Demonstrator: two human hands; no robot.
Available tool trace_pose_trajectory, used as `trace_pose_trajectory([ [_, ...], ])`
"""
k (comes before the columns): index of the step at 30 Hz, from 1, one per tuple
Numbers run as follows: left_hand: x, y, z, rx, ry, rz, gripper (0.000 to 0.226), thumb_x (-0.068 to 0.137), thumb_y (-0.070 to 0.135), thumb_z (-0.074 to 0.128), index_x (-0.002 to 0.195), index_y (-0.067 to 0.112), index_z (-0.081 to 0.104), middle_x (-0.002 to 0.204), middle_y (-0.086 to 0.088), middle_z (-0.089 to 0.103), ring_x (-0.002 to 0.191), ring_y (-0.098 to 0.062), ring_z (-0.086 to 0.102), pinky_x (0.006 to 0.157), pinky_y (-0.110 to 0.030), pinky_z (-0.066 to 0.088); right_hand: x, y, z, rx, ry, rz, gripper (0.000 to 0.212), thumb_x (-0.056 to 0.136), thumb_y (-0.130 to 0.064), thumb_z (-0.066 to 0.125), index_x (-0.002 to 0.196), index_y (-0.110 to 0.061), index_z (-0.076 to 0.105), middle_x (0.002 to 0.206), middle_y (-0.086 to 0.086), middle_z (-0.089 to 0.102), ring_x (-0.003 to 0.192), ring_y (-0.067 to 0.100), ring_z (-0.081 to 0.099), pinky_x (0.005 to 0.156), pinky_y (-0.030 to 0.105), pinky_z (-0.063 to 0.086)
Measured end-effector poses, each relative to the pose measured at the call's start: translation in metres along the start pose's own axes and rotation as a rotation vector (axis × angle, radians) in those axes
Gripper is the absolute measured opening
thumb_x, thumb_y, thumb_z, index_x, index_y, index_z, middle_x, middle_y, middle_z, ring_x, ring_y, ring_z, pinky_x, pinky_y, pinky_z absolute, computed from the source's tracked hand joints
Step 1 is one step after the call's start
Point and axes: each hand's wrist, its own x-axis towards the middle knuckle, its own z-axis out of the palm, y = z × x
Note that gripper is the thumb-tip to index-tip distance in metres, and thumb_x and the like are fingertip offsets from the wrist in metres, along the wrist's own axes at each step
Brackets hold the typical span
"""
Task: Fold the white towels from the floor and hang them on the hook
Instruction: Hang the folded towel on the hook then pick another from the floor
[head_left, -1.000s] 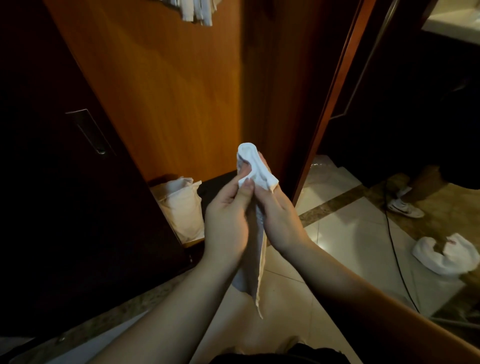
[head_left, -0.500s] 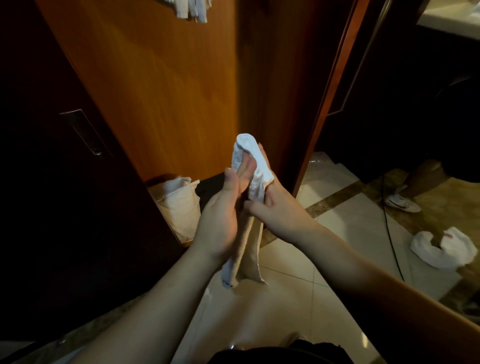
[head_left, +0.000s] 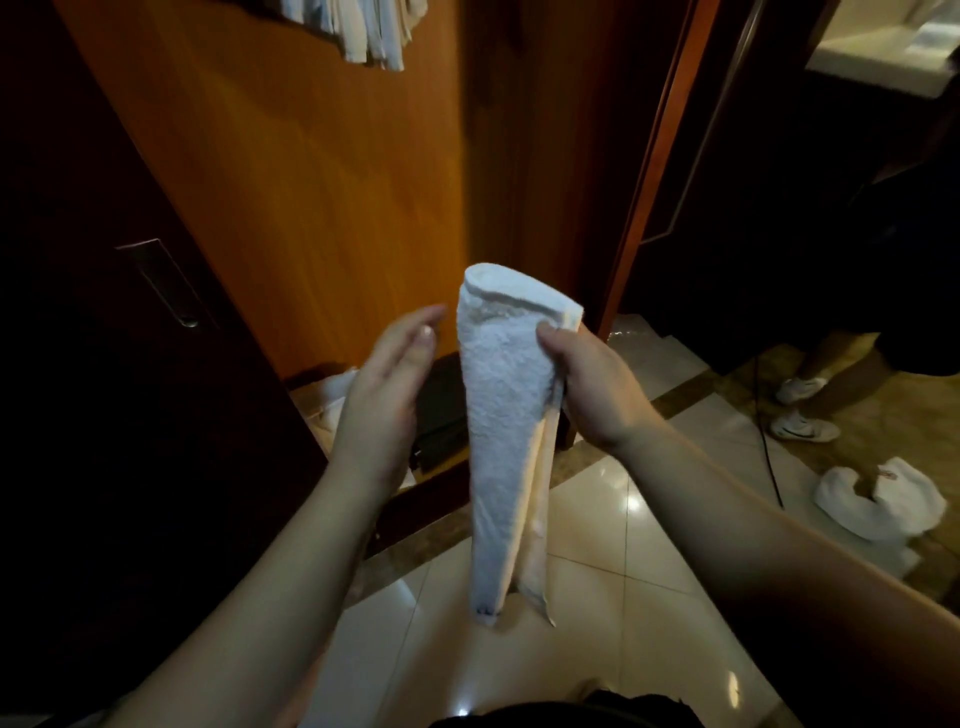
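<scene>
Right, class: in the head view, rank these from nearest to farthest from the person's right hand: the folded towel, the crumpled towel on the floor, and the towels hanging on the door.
1. Folded towel: gripped in the right hand itself.
2. Crumpled towel: lower right, on the floor tiles.
3. Hanging towels: top of the view, high on the wooden door.

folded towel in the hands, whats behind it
Behind the folded towel show the wooden door, a dark bundle low down, and glossy floor tiles. The right hand grips it; its fingers behind are covered.
</scene>
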Motion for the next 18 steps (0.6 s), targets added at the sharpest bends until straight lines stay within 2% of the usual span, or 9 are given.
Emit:
trace_pose_trajectory([
  [2,0.013,0.003,-0.001,0.049,0.035,-0.084,0.058,0.07,0.068,0.067,0.125,0.053,0.056,0.132,0.023,0.057,0.12,0.003,0.054,0.093,-0.025,0.046,0.009,-0.009,-0.005,0.074,0.03,-0.005,0.041,0.078,-0.052,0.058,0.105,-0.023,0.068,0.112,0.011,0.074,0.114,0.03,0.066,0.11,0.055,0.042],
  [3,0.021,0.003,-0.002,0.034,-0.036,-0.156,0.069,0.066,0.066,0.072,0.13,0.046,0.055,0.132,0.018,0.058,0.123,-0.005,0.055,0.096,-0.03,0.047,0.013,-0.013,-0.007,0.094,0.025,-0.01,0.039,0.081,-0.046,0.057,0.106,-0.018,0.068,0.11,0.011,0.075,0.112,0.028,0.068,0.109,0.052,0.046],
  [5,0.035,0.003,-0.003,-0.068,-0.202,-0.295,0.074,0.062,0.062,0.08,0.128,0.034,0.06,0.127,0.006,0.067,0.125,-0.023,0.056,0.101,-0.042,0.045,0.019,-0.023,-0.009,0.16,-0.036,-0.024,0.036,0.085,-0.035,0.052,0.105,-0.009,0.067,0.099,0.008,0.078,0.099,0.019,0.073,0.094,0.035,0.057],
  [7,0.043,0.007,-0.006,-0.121,-0.33,-0.315,0.073,0.058,0.062,0.086,0.122,0.033,0.065,0.123,0.002,0.07,0.124,-0.028,0.058,0.101,-0.045,0.044,0.023,-0.034,-0.012,0.238,-0.112,-0.042,0.036,0.084,-0.031,0.051,0.106,-0.007,0.067,0.095,0.008,0.077,0.093,0.017,0.073,0.084,0.03,0.058],
  [9,0.049,0.014,-0.006,-0.142,-0.433,-0.309,0.073,0.057,0.061,0.088,0.121,0.032,0.069,0.127,0.0,0.069,0.123,-0.025,0.061,0.104,-0.044,0.045,0.025,-0.048,-0.013,0.312,-0.189,-0.103,0.046,0.08,-0.033,0.052,0.118,-0.013,0.068,0.115,0.015,0.071,0.111,0.027,0.066,0.099,0.039,0.052],
  [11,0.053,0.022,-0.001,-0.117,-0.506,-0.28,0.059,0.061,0.055,0.089,0.113,0.033,0.075,0.126,-0.002,0.07,0.121,-0.024,0.064,0.101,-0.042,0.05,0.029,-0.061,-0.016,0.36,-0.312,-0.182,0.056,0.082,-0.032,0.043,0.133,-0.022,0.063,0.139,0.015,0.06,0.131,0.031,0.054,0.11,0.045,0.046],
  [13,0.053,0.032,0.009,-0.071,-0.512,-0.227,0.04,0.072,0.046,0.083,0.109,0.033,0.076,0.123,-0.004,0.071,0.116,-0.025,0.066,0.095,-0.039,0.055,0.035,-0.069,-0.02,0.405,-0.343,-0.198,0.06,0.083,-0.027,0.039,0.139,-0.022,0.058,0.146,0.012,0.056,0.136,0.03,0.052,0.107,0.04,0.048],
  [15,0.053,0.04,0.018,-0.054,-0.431,-0.189,0.024,0.079,0.041,0.076,0.101,0.031,0.078,0.113,-0.003,0.075,0.106,-0.023,0.071,0.084,-0.032,0.059,0.04,-0.066,-0.026,0.463,-0.291,-0.173,0.053,0.086,-0.025,0.04,0.132,-0.022,0.064,0.138,0.016,0.062,0.129,0.031,0.058,0.1,0.039,0.052],
  [18,0.052,0.048,0.021,-0.193,-0.286,-0.202,0.024,0.083,0.034,0.072,0.102,0.021,0.077,0.105,-0.005,0.076,0.099,-0.025,0.073,0.077,-0.031,0.06,0.039,-0.043,-0.032,0.457,-0.233,-0.126,0.038,0.091,-0.033,0.051,0.12,-0.018,0.071,0.122,0.012,0.071,0.118,0.028,0.065,0.094,0.038,0.055],
])
